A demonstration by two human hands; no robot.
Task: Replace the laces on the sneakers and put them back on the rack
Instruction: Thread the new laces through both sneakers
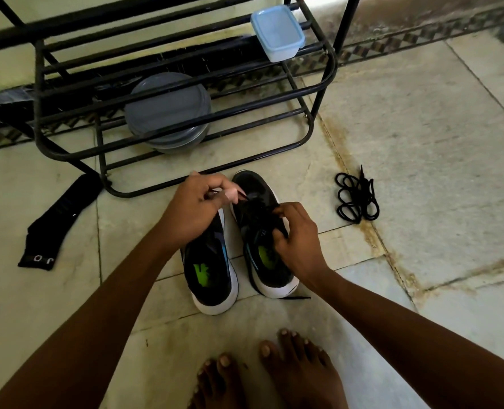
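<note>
Roughly big to small: black metal rack stands at top, on a pale tiled floor. Both my bare forearms reach fwd from the bottom corners and meet at centre, just in front of the rack.

Two black sneakers w/ white soles sit side by side on the floor, touching, between my arms. Long axes run away from me, toes toward the rack, heels toward my bare feet. Left sneaker has its front hidden under my wrist. Right sneaker is a bit further fwd.

Left hand hovers over the toe end, fingers curled, thumb and forefinger pinching a thin black lace that runs to the right sneaker's front. Right hand is curled down on that sneaker's laced middle, gripping it; can't tell if it's lace or tongue.

Spare lace bundle lies well apart at right. Black sock lies at left.
</note>
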